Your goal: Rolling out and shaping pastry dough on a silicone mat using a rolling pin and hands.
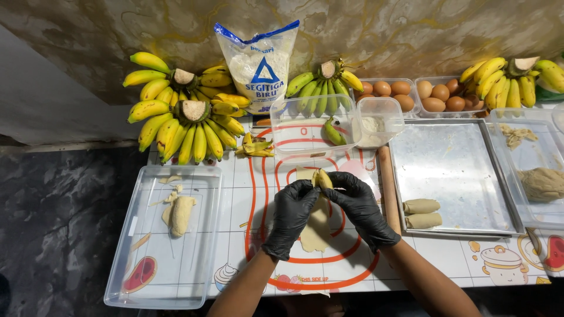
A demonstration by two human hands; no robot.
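Both gloved hands, left hand and right hand, close their grip on a peeled banana raised above the dough sheet on the counter mat, keeping wrapped rolls apart on the tray.

— What are the hands doing?

— The left hand and the right hand, both in black gloves, pinch a peeled banana piece between their fingertips, over a strip of dough lying on the baking mat.

— And at the table's right edge?

— A metal tray carries 2 wrapped rolls in its near left corner, with a rolling pin just beside it. A clear tub holds a dough lump.

— The far edge?

— Banana bunches, a flour bag and 2 boxes of eggs. A clear lid lies at the left edge.
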